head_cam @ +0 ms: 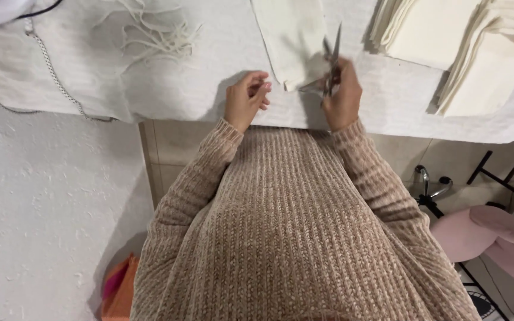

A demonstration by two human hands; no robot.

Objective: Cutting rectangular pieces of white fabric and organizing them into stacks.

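My right hand (343,95) grips a pair of metal scissors (331,59), blades pointing up and away, blurred by motion. The blades overlap the right lower edge of a cream cloth piece (290,35) lying on the white padded table (197,89). My left hand (246,98) hovers at the table's near edge, fingers curled with the fingertips pinched together, just left of the cloth's bottom corner; whether it pinches a thread I cannot tell. Both arms wear a beige knit sweater (292,226).
Stacks of folded cream cloths (465,41) lie at the right back. A tangle of cut cream strips (159,35) lies at the back left. A pink chair (489,238) stands at the lower right, an orange bag (120,285) on the floor at left.
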